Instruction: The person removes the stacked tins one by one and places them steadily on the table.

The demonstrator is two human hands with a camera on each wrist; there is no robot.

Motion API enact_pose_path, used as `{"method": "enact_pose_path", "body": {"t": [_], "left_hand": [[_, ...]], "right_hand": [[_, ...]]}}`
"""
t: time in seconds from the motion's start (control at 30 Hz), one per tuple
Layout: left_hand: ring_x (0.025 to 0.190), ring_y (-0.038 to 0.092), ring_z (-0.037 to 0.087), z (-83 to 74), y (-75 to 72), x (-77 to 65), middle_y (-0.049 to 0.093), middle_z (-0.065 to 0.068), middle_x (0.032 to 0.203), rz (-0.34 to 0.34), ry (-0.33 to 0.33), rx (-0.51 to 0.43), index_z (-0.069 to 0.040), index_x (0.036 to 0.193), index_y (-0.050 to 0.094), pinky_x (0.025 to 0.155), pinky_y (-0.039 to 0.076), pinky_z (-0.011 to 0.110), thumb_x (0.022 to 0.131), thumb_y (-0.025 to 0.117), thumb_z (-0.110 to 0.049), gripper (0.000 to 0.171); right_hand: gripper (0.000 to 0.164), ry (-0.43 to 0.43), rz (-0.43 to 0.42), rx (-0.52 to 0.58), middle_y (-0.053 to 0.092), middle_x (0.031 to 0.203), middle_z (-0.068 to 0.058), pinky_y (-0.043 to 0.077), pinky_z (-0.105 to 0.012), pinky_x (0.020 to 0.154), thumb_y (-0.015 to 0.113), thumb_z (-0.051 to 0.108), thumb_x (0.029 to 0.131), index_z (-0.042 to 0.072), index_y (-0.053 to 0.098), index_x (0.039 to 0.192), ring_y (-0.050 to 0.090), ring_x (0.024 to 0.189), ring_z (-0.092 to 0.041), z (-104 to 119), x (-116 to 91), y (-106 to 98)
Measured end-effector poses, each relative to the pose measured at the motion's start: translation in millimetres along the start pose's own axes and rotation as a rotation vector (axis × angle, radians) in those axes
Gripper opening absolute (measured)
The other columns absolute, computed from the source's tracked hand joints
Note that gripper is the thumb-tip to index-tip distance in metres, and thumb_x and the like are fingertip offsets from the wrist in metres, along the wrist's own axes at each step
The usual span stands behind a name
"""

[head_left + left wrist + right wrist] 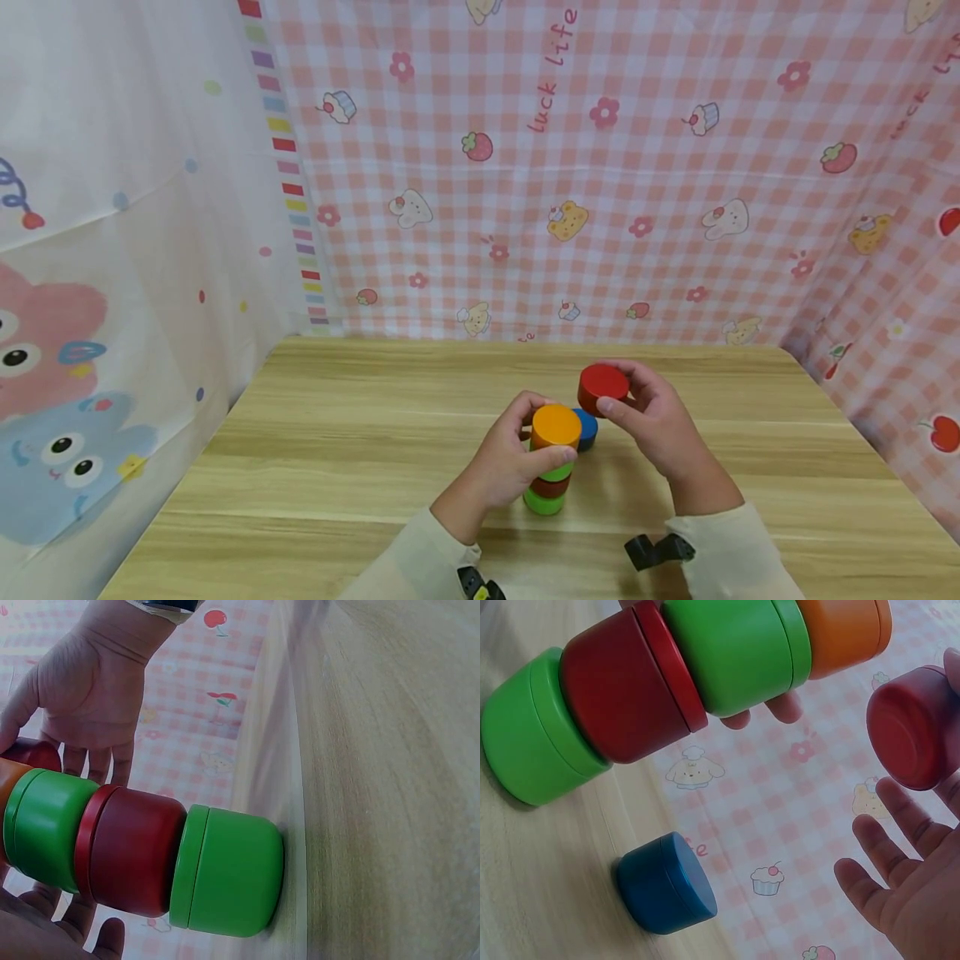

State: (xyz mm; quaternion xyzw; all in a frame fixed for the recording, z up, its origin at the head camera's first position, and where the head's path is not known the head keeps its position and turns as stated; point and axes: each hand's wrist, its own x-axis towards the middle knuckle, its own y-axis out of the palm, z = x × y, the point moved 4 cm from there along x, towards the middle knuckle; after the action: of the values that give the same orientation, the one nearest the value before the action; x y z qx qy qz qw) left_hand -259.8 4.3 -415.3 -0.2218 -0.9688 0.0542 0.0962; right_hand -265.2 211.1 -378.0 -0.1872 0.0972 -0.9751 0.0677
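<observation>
Red canister (603,385), right of the head frame's centre: we saw the right hand (663,421) pinch it, roughly upright, wrist angled in from lower right. It hung just upper right of the orange canister (556,425) topping the upright stack (550,486), apart from it. The left hand (502,462) gripped that stack near its top; a blue canister (588,428) stood behind.

Blue tin (588,433) partly hidden, head view, stack (136,851) cropped, wrist views
</observation>
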Motion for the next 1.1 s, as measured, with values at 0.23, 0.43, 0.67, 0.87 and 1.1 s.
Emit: {"method": "enact_pose_path", "body": {"t": [0.23,0.43,0.67,0.87,1.1], "left_hand": [[0.122,0.055,0.018,-0.8,-0.2,0.1,0.065,-0.004,0.127,-0.001,-0.008,0.01,-0.022,0.129,0.057,0.111,0.036,0.052,0.095,0.08,-0.025,0.041],[0.123,0.055,0.018,-0.7,-0.2,0.1,0.065,-0.002,0.127,0.0,-0.014,0.003,-0.021,0.129,0.057,0.112,0.036,0.052,0.095,0.08,-0.025,0.041],[0.121,0.056,0.018,-0.9,-0.5,0.0,0.065,-0.004,0.126,-0.003,-0.011,0.001,-0.022,0.129,0.058,0.111,0.036,0.051,0.094,0.08,-0.026,0.042],[0.122,0.056,0.018,-0.7,-0.5,0.4,0.065,-0.002,0.127,-0.002,-0.006,0.004,-0.02,0.129,0.057,0.111,0.036,0.051,0.095,0.08,-0.025,0.042],[0.122,0.056,0.018,-0.2,-0.7,0.4,0.065,-0.006,0.127,-0.002,-0.006,-0.003,-0.024,0.129,0.058,0.112,0.036,0.052,0.094,0.081,-0.026,0.042]], "right_hand": [[0.04,-0.019,0.001,0.004,0.067,0.126,0.005,0.059,-0.024,0.091,0.065,0.005,0.103,-0.005,0.054,0.14,0.066,0.109,-0.013,-2,0,-3],[0.041,-0.004,0.0,0.003,0.067,0.126,0.007,0.058,-0.023,0.091,0.065,0.006,0.103,-0.005,0.053,0.141,0.067,0.108,-0.012,-9,1,-7],[0.042,-0.001,0.013,0.052,0.067,0.125,0.007,0.058,-0.023,0.091,0.064,0.003,0.103,-0.008,0.052,0.141,0.067,0.107,-0.011,-17,2,-10],[0.042,0.004,0.011,0.08,0.067,0.126,0.008,0.057,-0.022,0.093,0.063,0.002,0.102,-0.009,0.051,0.141,0.066,0.109,-0.011,-21,1,-12],[0.039,0.013,0.003,0.086,0.067,0.126,0.008,0.056,-0.022,0.093,0.063,0.002,0.102,-0.006,0.054,0.139,0.065,0.11,-0.012,-22,0,-13]]}}
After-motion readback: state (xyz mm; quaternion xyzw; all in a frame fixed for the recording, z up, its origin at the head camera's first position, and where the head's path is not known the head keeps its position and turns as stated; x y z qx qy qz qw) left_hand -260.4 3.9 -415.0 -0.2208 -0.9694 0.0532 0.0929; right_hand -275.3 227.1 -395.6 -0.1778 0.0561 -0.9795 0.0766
